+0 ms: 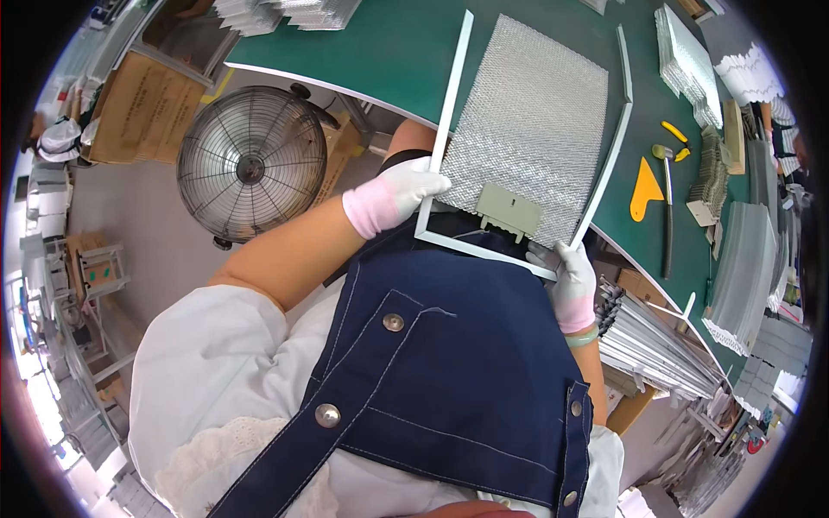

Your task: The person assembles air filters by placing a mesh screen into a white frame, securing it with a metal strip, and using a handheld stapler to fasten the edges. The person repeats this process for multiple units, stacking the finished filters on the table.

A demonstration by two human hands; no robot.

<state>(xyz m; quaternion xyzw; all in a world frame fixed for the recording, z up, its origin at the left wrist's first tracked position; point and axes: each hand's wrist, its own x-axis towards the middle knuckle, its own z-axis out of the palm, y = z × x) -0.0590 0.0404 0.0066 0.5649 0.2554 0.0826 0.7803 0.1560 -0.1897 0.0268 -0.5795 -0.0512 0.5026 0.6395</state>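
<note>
My left hand (397,194), in a white glove with a pink cuff, grips the left bar of a thin white metal frame (449,99) near its near corner. At the opposite near corner, my gloved right hand (572,285) has its fingers wrapped round the frame. The frame's far end is open, and its right bar bends partway along. Between the side bars lies a silvery metal mesh panel (535,112) on the table. A grey-green notched plate (509,211) sits at the panel's near edge. Some fingers of my right hand are hidden beneath the frame.
On the green table (363,65) to the right are a yellow scraper (644,190), a hammer (667,207), yellow-handled pliers (676,138) and stacked mesh panels (691,69). Metal bars (656,345) lie below the table's right edge. A large fan (250,164) stands at the left.
</note>
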